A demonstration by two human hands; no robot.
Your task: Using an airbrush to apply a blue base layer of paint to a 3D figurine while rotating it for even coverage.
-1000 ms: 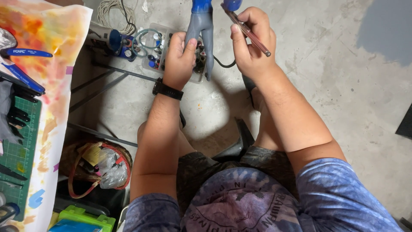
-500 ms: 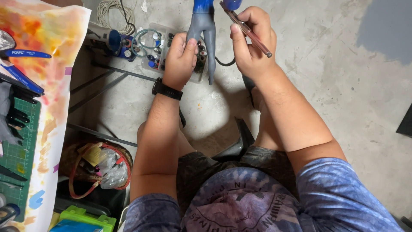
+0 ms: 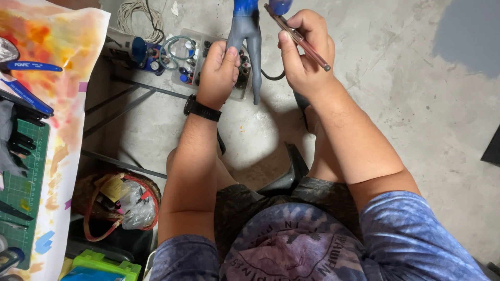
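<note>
Grey plastic showed on the figure (image 3: 246, 36), legs pointing down, pinched at one leg by the left hand (image 3: 219, 73). At three o'clock from it, the right hand (image 3: 304, 57) had its fingers pressed around a slim airbrush (image 3: 298, 37), tip aimed at the torso. Blue covered the upper body; the legs remained bare grey. At nine o'clock lay a tray of small bottles (image 3: 190, 57). Nothing had visibly shifted since half a second before.

Two hands (image 3: 260, 67), one figurine (image 3: 245, 36) (grey-blue), one airbrush (image 3: 298, 37), one wristwatch (image 3: 202, 109).
</note>
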